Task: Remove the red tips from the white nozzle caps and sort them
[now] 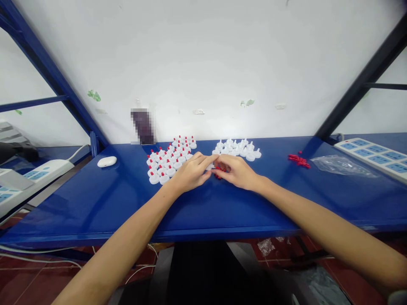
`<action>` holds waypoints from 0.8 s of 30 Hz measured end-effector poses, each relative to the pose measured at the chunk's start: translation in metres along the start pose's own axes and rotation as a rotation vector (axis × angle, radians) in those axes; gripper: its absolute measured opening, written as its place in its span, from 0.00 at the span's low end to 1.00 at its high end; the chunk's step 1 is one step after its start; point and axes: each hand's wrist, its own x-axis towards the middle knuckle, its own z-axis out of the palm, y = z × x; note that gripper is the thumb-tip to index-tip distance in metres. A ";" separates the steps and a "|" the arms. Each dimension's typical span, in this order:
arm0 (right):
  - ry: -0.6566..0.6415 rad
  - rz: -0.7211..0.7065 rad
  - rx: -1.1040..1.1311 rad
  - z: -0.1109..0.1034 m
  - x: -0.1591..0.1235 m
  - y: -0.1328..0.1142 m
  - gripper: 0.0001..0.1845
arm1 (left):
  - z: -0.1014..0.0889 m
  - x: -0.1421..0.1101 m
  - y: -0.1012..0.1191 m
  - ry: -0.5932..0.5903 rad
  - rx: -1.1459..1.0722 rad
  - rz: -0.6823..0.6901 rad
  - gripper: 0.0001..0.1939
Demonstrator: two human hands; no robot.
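Note:
My left hand (193, 171) is closed around a white plastic nozzle cap (210, 167), of which only a small part shows between the fingers. My right hand (235, 170) meets it at the fingertips, its thumb and fingers pinched together; whatever they grip is hidden. Under the right fingers lies a small pile of red tips (219, 173). To the left stand several white nozzle caps with red tips on them (171, 170). Behind my right hand is a group of white nozzle caps with bare spouts (250, 156).
More red tips (299, 161) lie at the right beside a clear plastic bag (341, 164). A white earphone case (107, 162) rests at the left of the blue table (104, 207). Power strips (377, 153) flank the table, and a pixelated dark object (143, 127) leans against the wall.

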 end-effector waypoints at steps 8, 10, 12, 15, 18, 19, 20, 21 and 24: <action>-0.028 0.057 -0.023 -0.001 0.001 -0.002 0.03 | -0.001 0.000 0.001 -0.010 0.052 -0.020 0.18; -0.013 0.038 -0.040 -0.003 0.001 -0.003 0.01 | 0.000 0.001 0.001 -0.001 0.016 -0.022 0.17; -0.009 0.027 -0.030 -0.004 0.001 -0.005 0.01 | -0.001 0.001 0.001 -0.023 0.001 -0.043 0.18; -0.015 0.040 0.003 -0.003 0.000 -0.006 0.02 | -0.002 0.000 0.001 -0.104 0.021 -0.108 0.17; -0.023 0.049 0.024 -0.002 0.000 -0.007 0.02 | -0.004 -0.001 0.002 -0.140 0.054 -0.124 0.15; -0.026 0.049 0.036 -0.002 0.000 -0.008 0.02 | -0.004 -0.001 0.002 -0.135 0.060 -0.115 0.14; -0.034 0.050 0.056 -0.002 0.000 -0.008 0.02 | -0.005 -0.001 0.002 -0.129 0.063 -0.102 0.12; -0.049 0.051 0.085 -0.003 0.000 -0.008 0.02 | -0.005 -0.001 0.002 -0.124 0.064 -0.089 0.11; -0.124 0.068 0.220 -0.006 0.000 -0.009 0.04 | -0.003 -0.001 0.002 -0.144 0.078 -0.061 0.07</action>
